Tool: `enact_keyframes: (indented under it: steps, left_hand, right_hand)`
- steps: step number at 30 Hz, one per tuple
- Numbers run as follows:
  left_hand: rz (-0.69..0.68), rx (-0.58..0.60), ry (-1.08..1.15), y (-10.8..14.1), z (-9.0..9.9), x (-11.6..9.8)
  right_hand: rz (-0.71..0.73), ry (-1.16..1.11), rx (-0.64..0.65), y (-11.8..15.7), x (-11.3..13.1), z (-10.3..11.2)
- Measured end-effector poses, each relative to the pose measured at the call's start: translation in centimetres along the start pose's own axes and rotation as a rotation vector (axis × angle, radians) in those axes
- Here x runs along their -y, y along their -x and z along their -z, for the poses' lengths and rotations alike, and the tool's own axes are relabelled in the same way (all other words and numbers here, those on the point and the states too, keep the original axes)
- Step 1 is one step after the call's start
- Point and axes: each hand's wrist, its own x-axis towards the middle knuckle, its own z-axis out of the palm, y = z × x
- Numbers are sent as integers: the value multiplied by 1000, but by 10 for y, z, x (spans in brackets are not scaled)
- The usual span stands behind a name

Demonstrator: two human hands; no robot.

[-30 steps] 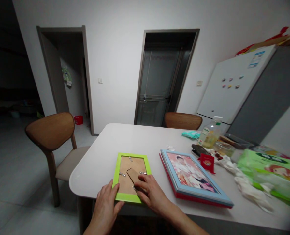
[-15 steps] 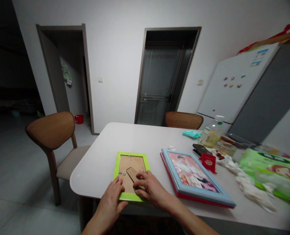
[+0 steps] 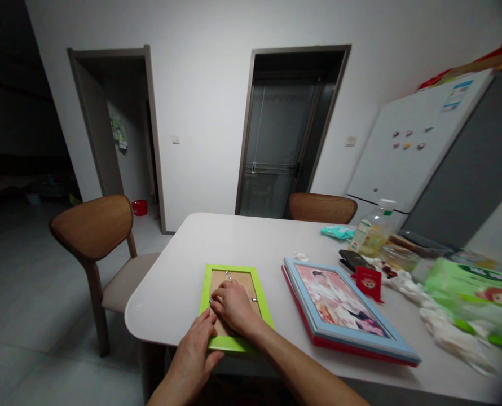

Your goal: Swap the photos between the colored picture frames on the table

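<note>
A green frame lies on the table with its brown backing board facing up; small metal clips show at the far and right sides of the board. My left hand rests on the frame's near left edge, its fingers spread. Over the left part of the backing is my right hand, fingers bent and pressed together near the left clip. What its fingertips grip, if anything, is hidden. To the right, a blue frame with a pink picture lies on top of a red one.
The white table also bears a bottle, a red booklet, a black object, crumpled tissues and a green pack. Two wooden chairs stand at the left and far side.
My right hand has moved from the right part of the backing to the left clip. The backing's stand now lies mostly under that hand. The view has shifted slightly.
</note>
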Motion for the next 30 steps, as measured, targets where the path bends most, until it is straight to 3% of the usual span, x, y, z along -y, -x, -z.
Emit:
enact_keyframes:
  steps: [4, 8, 12, 19, 24, 30]
  left_hand:
    - [0, 9, 1, 0, -1, 1]
    - [18, 18, 14, 0, 0, 1]
    - [36, 8, 23, 0, 2, -1]
    - [63, 47, 37, -3, 13, -15]
    - [58, 60, 19, -4, 14, -15]
    - [42, 45, 0, -1, 7, -6]
  right_hand:
    - [-73, 45, -40, -11, 3, -11]
    - [-61, -13, -40, -8, -1, -9]
    - [-45, -71, -76, 7, -25, 8]
    - [-148, 58, -2, 27, -64, 29]
    - [-196, 122, -43, 23, -63, 25]
    - [-137, 122, -19, -1, -55, 12]
